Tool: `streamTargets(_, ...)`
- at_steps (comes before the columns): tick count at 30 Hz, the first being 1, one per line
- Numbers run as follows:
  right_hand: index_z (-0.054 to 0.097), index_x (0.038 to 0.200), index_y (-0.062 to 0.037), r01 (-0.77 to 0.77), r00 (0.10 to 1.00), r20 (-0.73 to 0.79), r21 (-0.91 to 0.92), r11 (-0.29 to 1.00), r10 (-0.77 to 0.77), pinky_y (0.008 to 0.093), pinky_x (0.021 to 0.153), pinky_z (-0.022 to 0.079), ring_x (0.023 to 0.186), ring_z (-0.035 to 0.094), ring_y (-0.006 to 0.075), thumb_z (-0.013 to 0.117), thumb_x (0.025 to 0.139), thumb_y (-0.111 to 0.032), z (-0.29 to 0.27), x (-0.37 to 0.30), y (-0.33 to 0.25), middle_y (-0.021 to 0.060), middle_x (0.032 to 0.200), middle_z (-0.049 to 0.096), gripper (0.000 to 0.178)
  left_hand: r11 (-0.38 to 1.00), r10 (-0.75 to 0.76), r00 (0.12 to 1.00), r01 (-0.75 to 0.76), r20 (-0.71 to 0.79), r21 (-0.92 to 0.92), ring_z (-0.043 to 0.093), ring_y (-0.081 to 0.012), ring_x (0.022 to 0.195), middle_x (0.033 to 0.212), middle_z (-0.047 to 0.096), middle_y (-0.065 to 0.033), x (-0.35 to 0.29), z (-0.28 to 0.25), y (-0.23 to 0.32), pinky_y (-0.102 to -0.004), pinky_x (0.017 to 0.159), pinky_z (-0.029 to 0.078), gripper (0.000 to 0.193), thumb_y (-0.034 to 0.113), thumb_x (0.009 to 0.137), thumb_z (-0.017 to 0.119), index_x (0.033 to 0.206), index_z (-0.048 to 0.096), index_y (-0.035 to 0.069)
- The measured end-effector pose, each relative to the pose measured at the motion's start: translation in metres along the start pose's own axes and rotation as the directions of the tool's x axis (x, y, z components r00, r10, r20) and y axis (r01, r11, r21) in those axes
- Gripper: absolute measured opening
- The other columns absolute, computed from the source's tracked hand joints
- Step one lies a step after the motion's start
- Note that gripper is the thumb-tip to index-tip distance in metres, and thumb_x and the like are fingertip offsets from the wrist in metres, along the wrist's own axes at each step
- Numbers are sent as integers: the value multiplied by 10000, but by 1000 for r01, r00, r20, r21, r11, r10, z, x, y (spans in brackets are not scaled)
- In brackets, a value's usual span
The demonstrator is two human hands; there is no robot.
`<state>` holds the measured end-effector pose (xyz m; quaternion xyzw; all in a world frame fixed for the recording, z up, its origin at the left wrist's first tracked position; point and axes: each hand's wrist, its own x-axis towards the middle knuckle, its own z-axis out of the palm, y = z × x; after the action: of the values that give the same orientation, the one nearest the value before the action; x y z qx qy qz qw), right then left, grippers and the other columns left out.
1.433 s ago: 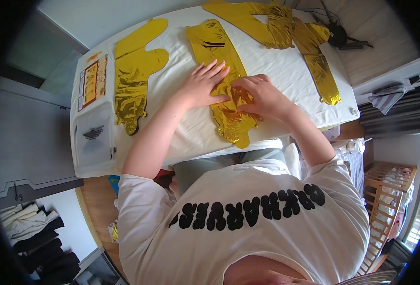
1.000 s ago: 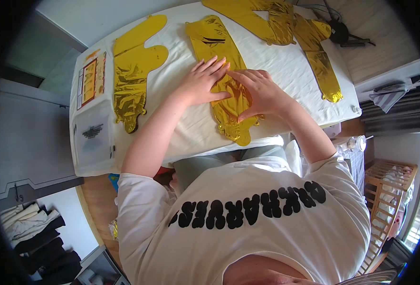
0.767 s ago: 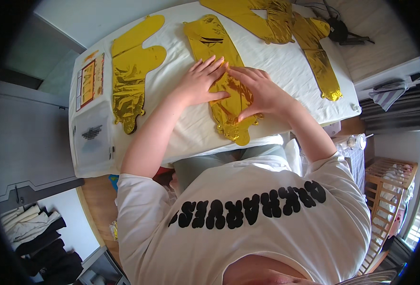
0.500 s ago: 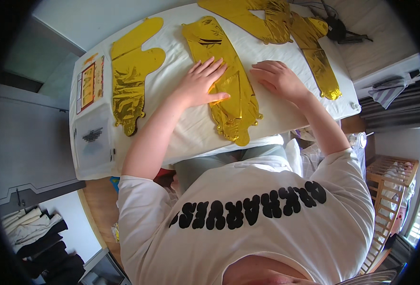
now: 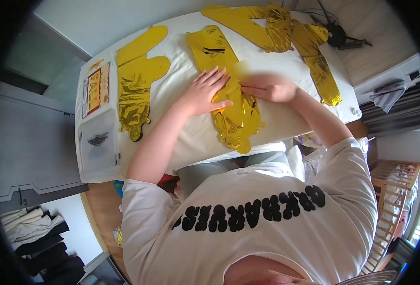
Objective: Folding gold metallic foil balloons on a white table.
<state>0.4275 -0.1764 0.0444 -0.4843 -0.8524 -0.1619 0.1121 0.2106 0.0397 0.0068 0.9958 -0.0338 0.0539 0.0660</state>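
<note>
My left hand (image 5: 205,94) lies flat with fingers spread on a flat gold foil balloon (image 5: 213,47) in the middle of the table. Its thumb points right across the crinkled foil. At the balloon's right edge is my right hand (image 5: 271,91), fingers stretched leftward and close together, their tips touching the foil. A blur covers part of the area just above this hand. The balloon's lower end, creased and raised in places, has small rounded tabs near the table's front edge.
More gold foil balloons lie around: one at left (image 5: 136,80), others at the far right (image 5: 279,31) and right (image 5: 320,64). A printed card (image 5: 96,90) and a translucent plastic packet (image 5: 97,151) sit on the white-covered table (image 5: 172,133). A black device (image 5: 337,35) stands at the back right corner.
My right hand has moved left and down from the bare cloth to the balloon's edge, and the foil there has crumpled. My left hand stays on the foil.
</note>
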Motion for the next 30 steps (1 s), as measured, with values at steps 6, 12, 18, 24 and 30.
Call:
streamTargets(6,707,1197,16,77,997,-9,33,996,-76,436,1043,559,1157,692,310,645,838,-151,-4,-5,-16,170,1269,700,400,997,61,998,-61,2,-40,219,-326,1579,1690,286,-141,-7,0,7,-492,1282,192,979,792,935,456,1619,322,103)
streamTargets(12,714,1195,-63,-267,963,95,213,940,252,410,961,587,1126,702,314,706,832,-151,-11,-26,-61,128,1330,678,373,993,118,993,-118,20,-17,232,-344,1572,1684,292,-156,-19,3,37,-510,1275,213,993,776,923,501,1628,297,106)
streamTargets(18,695,1260,-101,-258,966,61,195,946,251,463,1085,524,1291,623,308,747,786,-151,-22,-34,-96,99,1431,626,480,991,132,991,-133,14,16,244,-363,1564,1672,307,-173,-24,3,60,-523,1269,224,991,749,921,533,1619,305,83)
streamTargets(24,674,1327,-104,-361,932,47,152,920,358,462,1152,474,1390,551,286,731,809,-119,-32,-34,-122,88,1477,596,521,993,115,993,-116,29,23,220,-368,1571,1678,287,-176,-28,5,70,-547,1266,208,993,743,929,524,1627,287,78)
streamTargets(30,667,1330,-90,-297,949,-27,249,922,313,433,1149,477,1327,600,282,702,852,-137,-23,-33,-124,100,1416,639,482,993,108,992,-111,69,40,166,-359,1586,1704,221,-165,-29,5,73,-553,1275,159,1006,735,929,535,1640,249,83)
